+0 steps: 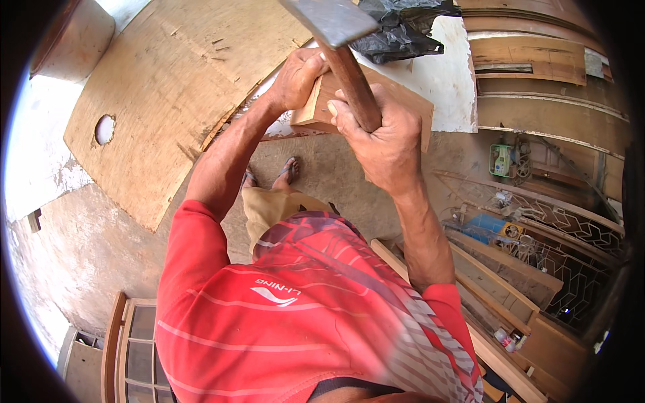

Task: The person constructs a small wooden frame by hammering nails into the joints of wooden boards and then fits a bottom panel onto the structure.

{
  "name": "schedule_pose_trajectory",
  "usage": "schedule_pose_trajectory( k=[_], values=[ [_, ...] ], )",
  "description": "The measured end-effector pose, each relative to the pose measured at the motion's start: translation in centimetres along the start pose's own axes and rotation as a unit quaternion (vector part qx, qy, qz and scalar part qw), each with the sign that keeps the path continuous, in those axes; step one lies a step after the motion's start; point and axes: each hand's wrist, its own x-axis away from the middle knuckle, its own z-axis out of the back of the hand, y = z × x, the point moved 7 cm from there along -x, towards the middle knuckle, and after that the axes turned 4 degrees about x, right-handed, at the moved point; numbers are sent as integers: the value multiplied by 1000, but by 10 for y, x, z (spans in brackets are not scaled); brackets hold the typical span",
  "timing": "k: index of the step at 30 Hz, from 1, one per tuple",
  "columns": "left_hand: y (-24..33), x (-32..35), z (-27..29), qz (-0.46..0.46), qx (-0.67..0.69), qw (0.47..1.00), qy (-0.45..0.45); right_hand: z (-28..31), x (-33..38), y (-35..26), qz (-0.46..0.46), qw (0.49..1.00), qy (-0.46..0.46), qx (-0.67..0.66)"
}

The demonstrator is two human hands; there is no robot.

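My right hand [386, 138] is wrapped round the wooden handle of a hammer [354, 91], which is raised. Its broad grey metal head hangs above the work surface. Below it lies a box-like piece of light wood [314, 111], partly covered by the hammer and my right hand. My left hand [299, 79] is closed at the left end of this piece, with the thumb along the top edge. Whether a nail is pinched between those fingers is too small to tell.
A large plywood sheet [181, 87] with a round hole and wood splinters lies left of the work. A black plastic bag [403, 30] sits on the white surface [457, 80] beyond. Boards [537, 60] are stacked at right, near a metal grille [584, 282] and a framed window panel [139, 349].
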Motion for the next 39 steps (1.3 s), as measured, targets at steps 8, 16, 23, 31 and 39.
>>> schedule_pose_trajectory(
  k=[8,16,23,31,39],
  values=[
    [-9,-4,-3,-31,-11,999,-14,4,-2,-6,44,999,-9,0],
    [0,-1,2,-29,-30,999,24,54,62,1,-84,996,-30,12],
    [4,-1,0,1,-31,999,9,78,108,-5,-46,997,-37,51],
    [8,-4,-1,-17,-31,999,1,79,104,-20,-27,995,-57,73],
    [1,-3,1,7,-30,1000,6,79,90,-21,-20,991,-54,123]
  ],
)
